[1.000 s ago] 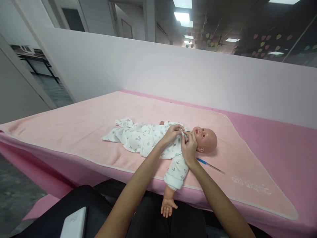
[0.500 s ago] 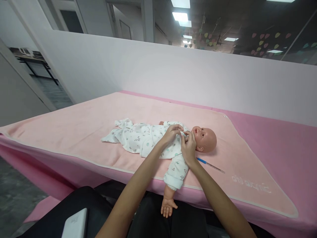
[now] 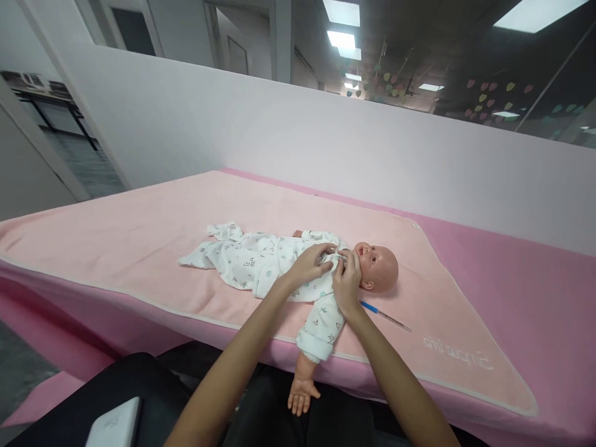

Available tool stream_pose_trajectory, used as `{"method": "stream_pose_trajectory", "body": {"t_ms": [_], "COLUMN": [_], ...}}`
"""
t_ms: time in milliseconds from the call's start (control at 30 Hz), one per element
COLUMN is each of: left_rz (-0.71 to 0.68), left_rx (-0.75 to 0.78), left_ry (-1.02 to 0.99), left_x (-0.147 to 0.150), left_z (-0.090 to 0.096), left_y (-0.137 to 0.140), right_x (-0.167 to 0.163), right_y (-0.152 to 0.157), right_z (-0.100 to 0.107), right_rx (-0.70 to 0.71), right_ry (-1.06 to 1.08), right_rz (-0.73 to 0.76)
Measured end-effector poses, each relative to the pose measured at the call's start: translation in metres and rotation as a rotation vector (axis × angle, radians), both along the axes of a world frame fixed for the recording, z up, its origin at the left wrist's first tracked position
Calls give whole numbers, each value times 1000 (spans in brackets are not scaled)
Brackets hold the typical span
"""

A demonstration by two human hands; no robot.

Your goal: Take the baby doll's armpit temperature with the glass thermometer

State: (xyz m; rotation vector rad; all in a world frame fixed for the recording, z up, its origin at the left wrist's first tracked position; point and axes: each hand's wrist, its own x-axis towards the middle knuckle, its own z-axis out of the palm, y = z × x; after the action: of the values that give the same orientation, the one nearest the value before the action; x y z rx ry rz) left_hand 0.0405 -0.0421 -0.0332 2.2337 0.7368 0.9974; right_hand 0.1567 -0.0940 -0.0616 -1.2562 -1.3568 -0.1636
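Observation:
A baby doll (image 3: 379,270) lies on its back, head to the right, in a white printed baby shirt (image 3: 272,251) and matching trousers (image 3: 237,261). My left hand (image 3: 310,264) rests over the chest, thumb and fingers apart, fingertips at the shirt's neckline. Close beside it, under the doll's chin, my right hand (image 3: 347,282) has its fingers curled together on the collar cloth. The exact spot they pinch is too small to make out. One doll arm (image 3: 305,388) hangs over the table's front edge, its sleeve cuff folded back.
A blue-capped pen (image 3: 384,315) lies right of my right wrist. Under the doll a peach blanket (image 3: 153,217) covers a pink-draped table (image 3: 549,298). A white partition (image 3: 298,136) stands behind it. A white flat device (image 3: 114,425) sits on my lap at lower left.
My left hand has drawn slightly back from the collar, and its thumb and fingers have parted. The right hand stays at the neckline. The whole view has shifted a little.

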Motion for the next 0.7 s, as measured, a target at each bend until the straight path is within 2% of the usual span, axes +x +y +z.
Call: {"method": "stream_pose_trajectory", "body": {"t_ms": [100,200,333,500,700], "left_rz": [149,230,307,364,617], "left_rx": [237,444,627,740,757], "left_ry": [94,178,238,283,217], "left_x": [-12,-31,-60,-77,-77], "left_z": [-10,-21,-30,-33,-30], "left_y": [-9,-15,-18,-19,-24], "right_x": [-1,-4,-7,-5,-5], "right_y": [0,-1,-1,0,1], "right_z": [-4,-7,-7,-3,-4], "right_rx": [25,41,28,-22,-64], "right_ry": [-174,-358,-441,-467,-511], "right_rz": [7,38,31,-1,-25]}}
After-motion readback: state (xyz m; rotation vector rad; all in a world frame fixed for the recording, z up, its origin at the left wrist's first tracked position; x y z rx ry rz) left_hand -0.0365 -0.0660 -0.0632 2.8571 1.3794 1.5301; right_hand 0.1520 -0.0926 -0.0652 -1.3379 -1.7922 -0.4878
